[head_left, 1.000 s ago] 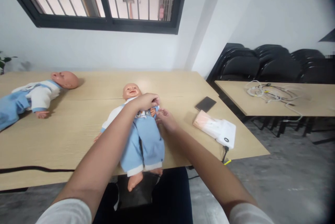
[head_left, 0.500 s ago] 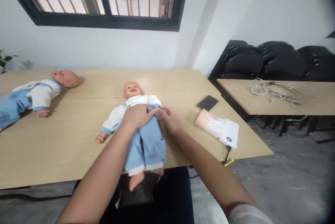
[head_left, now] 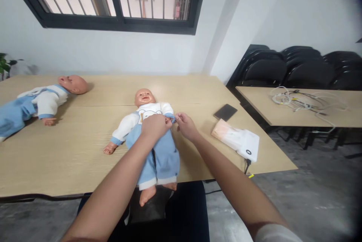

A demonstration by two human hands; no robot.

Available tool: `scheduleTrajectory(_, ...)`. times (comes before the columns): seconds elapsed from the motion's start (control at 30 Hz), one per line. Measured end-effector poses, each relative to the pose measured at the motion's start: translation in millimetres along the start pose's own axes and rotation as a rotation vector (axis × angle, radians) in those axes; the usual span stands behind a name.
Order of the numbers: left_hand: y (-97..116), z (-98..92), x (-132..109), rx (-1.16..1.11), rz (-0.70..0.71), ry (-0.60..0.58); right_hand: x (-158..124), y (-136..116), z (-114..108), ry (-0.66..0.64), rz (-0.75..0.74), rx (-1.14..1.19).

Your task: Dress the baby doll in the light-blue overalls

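A baby doll (head_left: pixel 145 97) in a white and blue outfit lies face up in front of me, its feet hanging over the table's near edge. My left hand (head_left: pixel 156 125) is closed round the doll's hand at the end of the sleeve on the right. With thumb and fingers pinched, my right hand (head_left: pixel 185 125) grips the edge of that sleeve's blue cuff (head_left: pixel 170 116). The cuff is pulled out a little toward my right hand. The doll's other arm (head_left: pixel 121 129) lies stretched out to the left, its blue cuff at the wrist.
A second doll (head_left: pixel 46 102) in similar clothes lies at the left of the table (head_left: pixel 70 159). On the right are a dark phone (head_left: pixel 225 112), a tissue pack (head_left: pixel 226 133) and a white power bank (head_left: pixel 249 145) with a cable. Coiled cables (head_left: pixel 294 98) lie on another table.
My right hand has moved slightly up and right, drawing the cuff outward. My left hand has shifted a little right, uncovering more of the print on the doll's chest.
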State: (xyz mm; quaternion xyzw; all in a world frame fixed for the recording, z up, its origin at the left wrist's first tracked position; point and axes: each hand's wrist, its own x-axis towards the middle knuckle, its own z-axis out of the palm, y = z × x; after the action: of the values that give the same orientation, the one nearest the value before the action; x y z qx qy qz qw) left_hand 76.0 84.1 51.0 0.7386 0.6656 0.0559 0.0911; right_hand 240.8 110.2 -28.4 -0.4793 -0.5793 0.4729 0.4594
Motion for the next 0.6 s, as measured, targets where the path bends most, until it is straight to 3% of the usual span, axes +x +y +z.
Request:
scheduleTrajectory(0.2,-10,7.3,-18,-0.006,0.092,0.055,-17,-8,1,-0.185,0.017,0.166)
scheduleTrajectory(0.37,-20,8.0,-29,-0.02,0.086,0.052,-27,-15,4,-0.259,-0.04,0.037)
scheduleTrajectory(0.47,-24,6.2,-34,-0.043,0.097,0.042,-32,-14,8,-0.18,-0.085,-0.108)
scheduleTrajectory(0.6,-24,6.2,-36,-0.058,0.081,0.036,-42,-10,14,0.112,-0.286,-0.634)
